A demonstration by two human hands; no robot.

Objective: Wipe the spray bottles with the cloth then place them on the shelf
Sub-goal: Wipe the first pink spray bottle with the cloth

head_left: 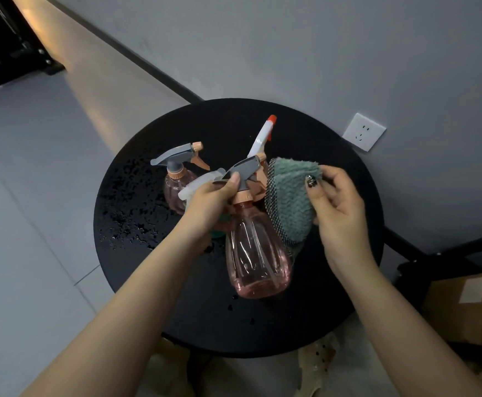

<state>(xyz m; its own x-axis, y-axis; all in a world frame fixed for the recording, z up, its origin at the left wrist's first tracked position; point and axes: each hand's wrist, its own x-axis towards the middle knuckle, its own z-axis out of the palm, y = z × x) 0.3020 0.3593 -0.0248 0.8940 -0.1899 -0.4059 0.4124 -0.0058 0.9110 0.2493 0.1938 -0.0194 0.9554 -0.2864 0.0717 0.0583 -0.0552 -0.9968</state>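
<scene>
My left hand (209,200) grips the grey trigger head of a clear pink spray bottle (258,259), lifted and tilted over the round black table (136,253). My right hand (338,207) pinches a green cloth (290,199) with a mesh edge, pressed against the bottle's right side near its neck. A second pink spray bottle (176,179) stands upright behind my left hand. A white sprayer with an orange nozzle (264,134) pokes up behind the held bottle; its body is hidden. Another pale white sprayer head (196,183) shows under my left hand.
Water drops (130,213) cover the left part of the table. A grey wall with a white socket (363,132) is close behind. A cardboard box (469,305) sits on the floor at right, a dark rack (7,47) stands far left.
</scene>
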